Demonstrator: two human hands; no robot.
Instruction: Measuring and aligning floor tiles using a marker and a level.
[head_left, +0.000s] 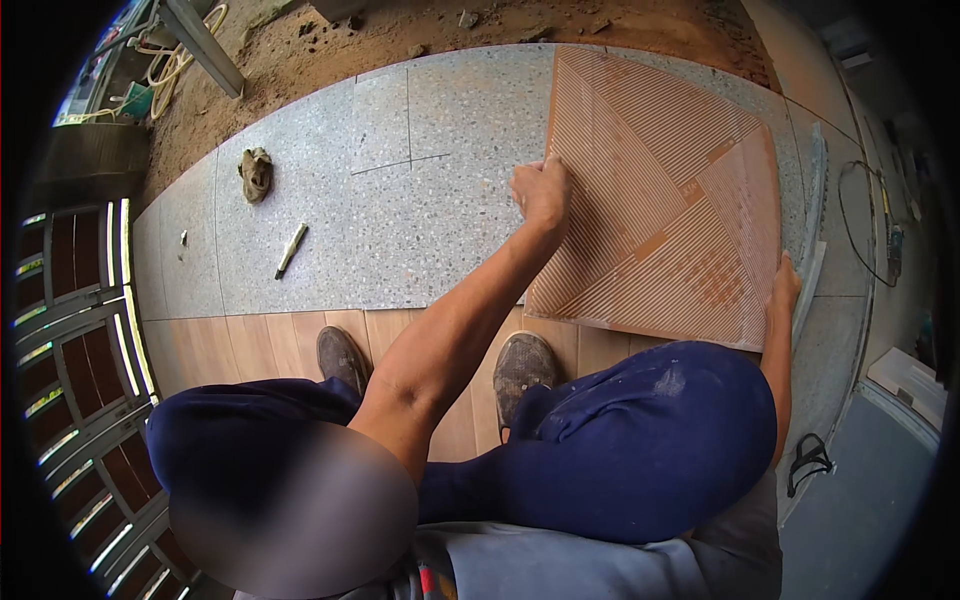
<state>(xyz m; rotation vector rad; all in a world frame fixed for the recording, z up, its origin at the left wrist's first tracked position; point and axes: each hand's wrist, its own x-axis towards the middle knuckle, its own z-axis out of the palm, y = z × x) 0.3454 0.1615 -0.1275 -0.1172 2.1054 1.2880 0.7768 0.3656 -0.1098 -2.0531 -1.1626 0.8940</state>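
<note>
A large square floor tile (650, 200) lies in front of me with its ribbed, reddish-brown back facing up. My left hand (541, 195) is closed on its left edge, the fingers curled at the rim. At the opposite edge, my right hand (785, 285) grips the tile's right side, partly hidden by it. Beneath and to the left spread speckled grey tiles (450, 240), some with dark lines across them. Whether this tile rests flat or is slightly raised, I cannot tell.
A crumpled brownish cloth (255, 176) and a short pale stick-like tool with a dark tip (291, 251) lie at left. Wood-look flooring (455, 330) runs under my shoes. Bare soil (300, 60) borders the far side. A slatted metal gate (90, 360) stands left; black-framed glasses (809, 463) lie right.
</note>
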